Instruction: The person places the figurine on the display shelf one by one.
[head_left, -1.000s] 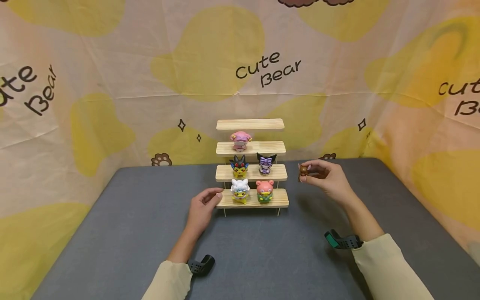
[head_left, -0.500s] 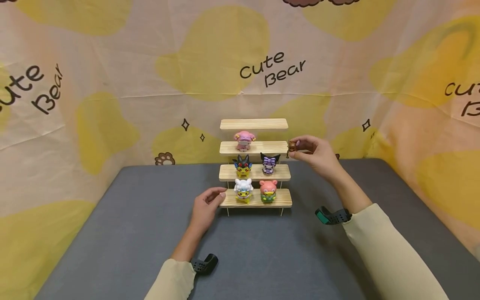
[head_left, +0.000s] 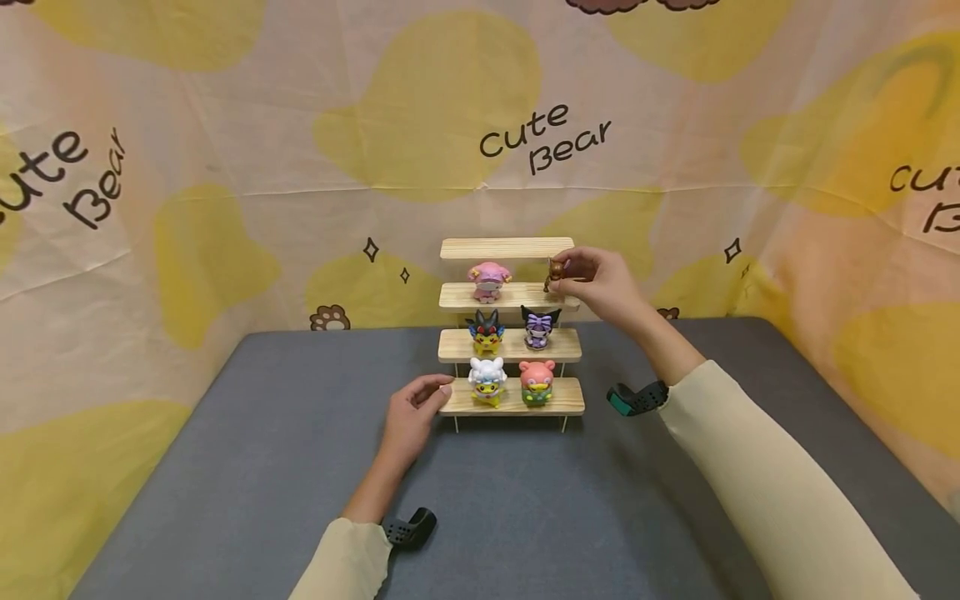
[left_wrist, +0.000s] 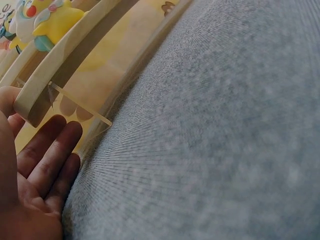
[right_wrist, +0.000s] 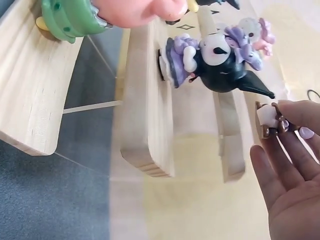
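Observation:
In the head view my right hand (head_left: 600,285) pinches a small brown figurine (head_left: 555,270) at the right end of the second shelf from the top. In the right wrist view the brown figurine (right_wrist: 267,116) has a white patch; whether it touches the board cannot be told. My left hand (head_left: 411,417) holds the left end of the lowest board of a four-tier wooden display shelf (head_left: 510,408) between thumb and index finger. In the left wrist view, the other fingers (left_wrist: 52,155) of that hand lie loosely extended below the board.
A pink figurine (head_left: 488,283) stands left on the same tier. Below are a black-eared yellow figurine (head_left: 486,333), a purple-and-black one (head_left: 537,330), a white-hatted one (head_left: 487,382) and a pink-and-green one (head_left: 536,383). Behind the grey table (head_left: 300,467) hangs a printed cloth (head_left: 420,108).
My right hand has carried the brown figurine leftward and up, from beside the shelf to the second tier from the top. The left hand keeps its place at the lowest board.

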